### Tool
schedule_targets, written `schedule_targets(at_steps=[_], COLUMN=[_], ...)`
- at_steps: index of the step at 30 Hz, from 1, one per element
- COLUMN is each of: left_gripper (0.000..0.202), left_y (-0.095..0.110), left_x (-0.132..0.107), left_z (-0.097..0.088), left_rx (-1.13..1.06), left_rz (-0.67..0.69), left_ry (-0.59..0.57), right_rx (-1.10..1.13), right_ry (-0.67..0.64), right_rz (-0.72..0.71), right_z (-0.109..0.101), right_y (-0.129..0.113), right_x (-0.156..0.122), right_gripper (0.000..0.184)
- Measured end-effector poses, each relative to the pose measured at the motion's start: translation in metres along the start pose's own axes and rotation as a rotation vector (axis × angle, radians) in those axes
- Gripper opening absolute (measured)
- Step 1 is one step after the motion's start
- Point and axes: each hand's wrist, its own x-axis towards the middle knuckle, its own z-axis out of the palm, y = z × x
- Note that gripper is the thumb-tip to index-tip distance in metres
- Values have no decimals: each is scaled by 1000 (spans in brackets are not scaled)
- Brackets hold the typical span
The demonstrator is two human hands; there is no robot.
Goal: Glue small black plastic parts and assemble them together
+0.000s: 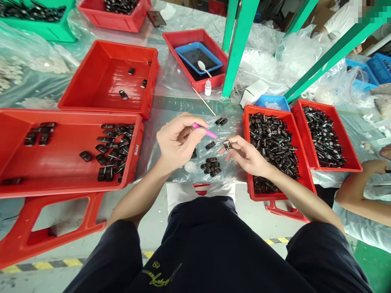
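Observation:
My left hand [179,140] is closed around a thin pink tool [204,131], whose tip points right toward the part in my other hand. My right hand [244,154] pinches one small black part [227,144] between thumb and fingers, just left of a red bin [249,189] heaped with the same black parts. Between my hands, several black parts [211,166] lie in a cluster on the clear plastic sheet, with a small white round cap [190,167] beside them. Two more black parts [221,121] lie a little farther back.
A red tray [137,154] with several black parts sits at the left, and another red tray [104,106] behind it. A second full red bin [351,162] is at the right. A blue dish [183,51] with a white spoon, a small bottle [208,87], a green post [236,49] and another person's arm [360,195] are nearby.

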Motion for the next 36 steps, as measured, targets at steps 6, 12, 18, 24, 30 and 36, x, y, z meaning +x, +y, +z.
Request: schedule_targets(at_steps=[6,12,18,24,30,36], left_gripper=[18,27,20,22,26,29], left_y=[5,9,8,11,8,7], left_x=[4,5,6,7,7,6], left_z=[0,-1,-1,-1,-3,-3], left_rx=[-47,-19,-48,-42,-16,-6], left_rz=[80,-8,53,28,-12,-24], left_ry=[57,-38,11,1,-54,-42], right_rx=[-13,-38,-40,-48,-56,-56], right_ry=[-13,-19,-26,-36,-32,-32], right_rz=[0,5,-6,-8,-7,-16], right_z=[0,0,0,0,0,1], right_y=[0,-4,-4,-6,-6,-7], right_x=[0,0,0,1,2,3], right_gripper=[17,15,14,14,15,15])
